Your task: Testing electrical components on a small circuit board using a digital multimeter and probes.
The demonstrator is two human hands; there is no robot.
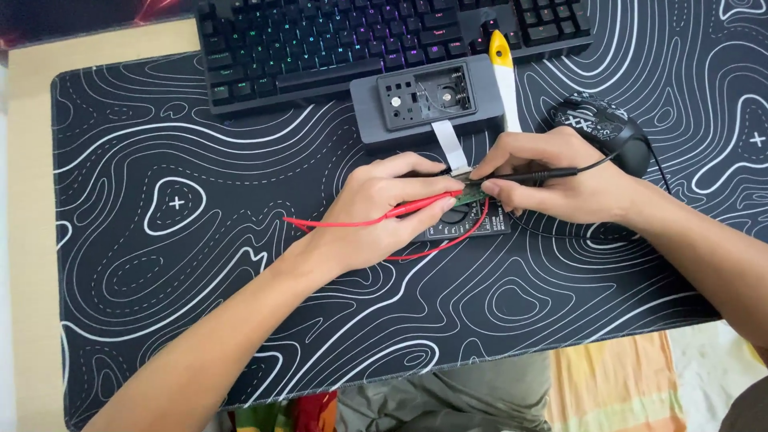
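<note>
Small green circuit board (472, 193), lying mid-mat just below the opened grey plastic case (427, 101), is being probed: left hand (382, 210) pinching the red test lead (420, 205), right hand (560, 176) pinching the black one (534, 174), tips converging for contact.

Left hand (382, 210) pinches a red probe (420, 205), right hand (560, 178) pinches a black probe (534, 174), both tips meeting on a small green board (474, 193) between the fingertips. Under the hands sits a dark meter (472, 224) (mostly hidden), red lead (336, 224) looping left, black lead (596, 164) running right toward the mouse (604, 128). Behind: grey box (428, 108) with open hatch and a white ribbon (448, 146) down to the board, yellow-tipped tool (502, 72) beside it, keyboard (376, 40) at top, all on a black wavy-line mat (160, 200).
</note>
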